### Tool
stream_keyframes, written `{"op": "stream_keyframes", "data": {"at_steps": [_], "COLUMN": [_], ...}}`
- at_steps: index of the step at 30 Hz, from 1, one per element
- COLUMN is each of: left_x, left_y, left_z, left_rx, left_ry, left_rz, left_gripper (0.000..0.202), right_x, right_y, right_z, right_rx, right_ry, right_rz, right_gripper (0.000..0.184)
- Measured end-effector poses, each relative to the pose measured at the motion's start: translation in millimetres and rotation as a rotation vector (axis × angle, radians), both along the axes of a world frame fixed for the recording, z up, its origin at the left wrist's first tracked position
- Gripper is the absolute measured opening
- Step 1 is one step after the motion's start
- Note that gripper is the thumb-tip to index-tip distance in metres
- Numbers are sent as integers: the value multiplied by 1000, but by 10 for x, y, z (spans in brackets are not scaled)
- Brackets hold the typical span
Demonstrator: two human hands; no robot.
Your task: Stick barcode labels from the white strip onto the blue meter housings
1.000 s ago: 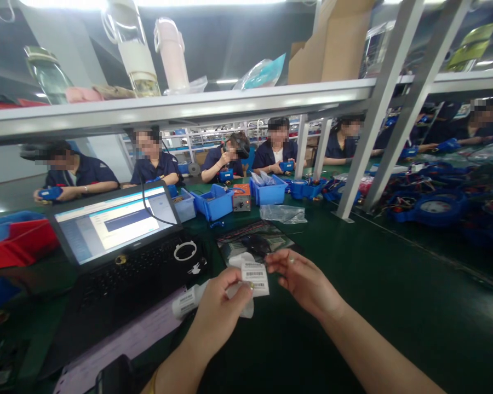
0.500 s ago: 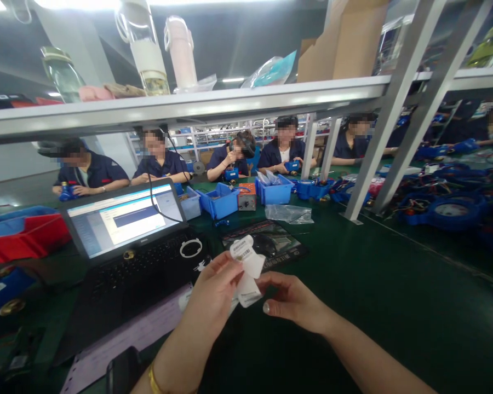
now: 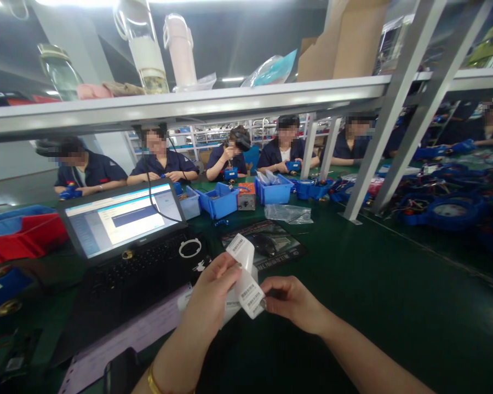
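A strip of white barcode labels [image 3: 248, 290] hangs folded between my two hands above the green bench. My left hand [image 3: 211, 290] pinches it near the middle, with one end sticking up past the fingers. At the strip's lower right corner, the thumb and forefinger of my right hand [image 3: 293, 303] are closed on its edge. Barcodes face me on the upper and lower parts. More white label strip lies partly hidden behind my left hand.
To the left stands an open laptop [image 3: 123, 219] with a white ring [image 3: 190, 248] on it. A mouse [image 3: 263, 245] rests on a patterned mat beyond my hands. Blue bins [image 3: 219, 201] line the back, with co-workers behind them. A metal shelf [image 3: 230, 98] crosses overhead; its posts stand right.
My right hand has closed on the strip's lower end, which was beside its parted fingers. The strip has turned and spread, showing more barcodes. My left hand keeps its pinch.
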State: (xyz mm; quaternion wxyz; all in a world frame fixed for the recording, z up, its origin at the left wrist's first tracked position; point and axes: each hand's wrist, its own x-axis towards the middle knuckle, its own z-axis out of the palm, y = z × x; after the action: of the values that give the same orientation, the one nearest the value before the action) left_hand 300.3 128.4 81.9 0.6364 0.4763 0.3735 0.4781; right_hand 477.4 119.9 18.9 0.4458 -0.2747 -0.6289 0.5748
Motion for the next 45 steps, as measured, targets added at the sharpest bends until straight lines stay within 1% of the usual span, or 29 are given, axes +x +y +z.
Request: {"op": "stream_keyframes", "data": {"at_steps": [2,4,6,8,9,11,13,15,17,19,21,24,26,27,30,32,34,36,38,42,45], "left_x": [-7,-6,3,16,24,42,57,62,51,31,17,23,36,41,33,17,2,-6,-6,11,41], "left_y": [-14,-35,-66,-113,-144,-224,-318,-407,-474,-513,-531,-539,-536,-532,-502,-471,-440,-415,-399,-388,-385], "left_z": [-57,-98,-112,-102,-91,-67,-56,-73,-119,-182,-242,-294,-296,-286,-220,-154,-87,-37,-16,-52,-76], "left_rx": [56,90,100,110,130,220,371,506,597,658,711,755,731,703,536,408,314,273,253,203,127], "left_ry": [66,82,67,65,92,218,374,510,631,738,801,857,850,829,731,628,523,466,447,408,297], "left_rz": [-29,-45,-67,-114,-138,-163,-161,-164,-191,-214,-235,-317,-336,-307,-108,-27,-34,-69,-77,-70,-32], "left_gripper": [39,39,40,36,33,21,9,10,15,17,17,18,21,21,15,19,25,31,34,33,40], "right_x": [3,8,12,13,12,3,-7,-10,3,30,61,88,86,82,68,68,74,80,83,91,95], "right_y": [-3,3,16,31,36,39,34,31,32,35,33,21,12,9,-7,-28,-52,-72,-82,-84,-94], "right_z": [25,30,9,-32,-52,-78,-72,-40,0,37,67,91,90,85,73,80,100,122,134,129,150], "right_rx": [8,22,40,14,-31,-181,-333,-404,-407,-375,-333,-301,-288,-273,-217,-173,-127,-86,-56,-6,41], "right_ry": [21,35,28,35,59,170,309,440,532,570,563,531,500,487,463,429,374,315,273,236,182], "right_rz": [38,63,49,6,-9,-10,48,113,124,70,18,-28,-50,-52,-17,21,53,81,92,110,146], "right_gripper": [24,28,36,49,54,59,61,64,63,58,55,50,44,41,31,24,20,19,20,20,16]}}
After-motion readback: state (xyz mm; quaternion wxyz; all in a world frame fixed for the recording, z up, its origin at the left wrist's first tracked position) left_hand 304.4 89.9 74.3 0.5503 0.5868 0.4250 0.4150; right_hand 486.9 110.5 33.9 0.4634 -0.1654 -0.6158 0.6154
